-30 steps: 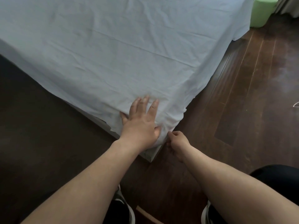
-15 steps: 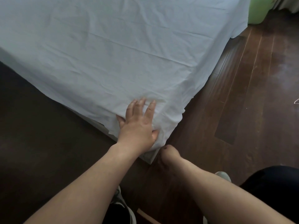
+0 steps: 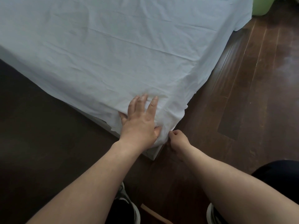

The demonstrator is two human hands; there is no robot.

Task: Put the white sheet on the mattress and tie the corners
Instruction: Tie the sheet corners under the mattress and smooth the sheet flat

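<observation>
Here the left hand (image 3: 142,122) lies flat on the white sheet (image 3: 121,50); the right hand (image 3: 177,140) pinches its corner.

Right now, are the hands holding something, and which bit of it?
The right hand pinches the white sheet at its bunched near corner. The left hand lies flat, pressing the sheet down without gripping.

**Floor, green object and shoes**

A dark brown wooden floor (image 3: 252,97) of long planks is seen on the right, with a pale sheen across its upper part. One darker rectangular patch (image 3: 229,122) is set among the planks. A light green object (image 3: 260,5) is cut off by the top right corner. On the left, a very dark area (image 3: 40,135) is shown without detail. At the bottom edge, two shoes with pale rims (image 3: 129,206) (image 3: 212,214) are partly seen, and a thin light strip (image 3: 153,212) lies on the boards between them.
</observation>
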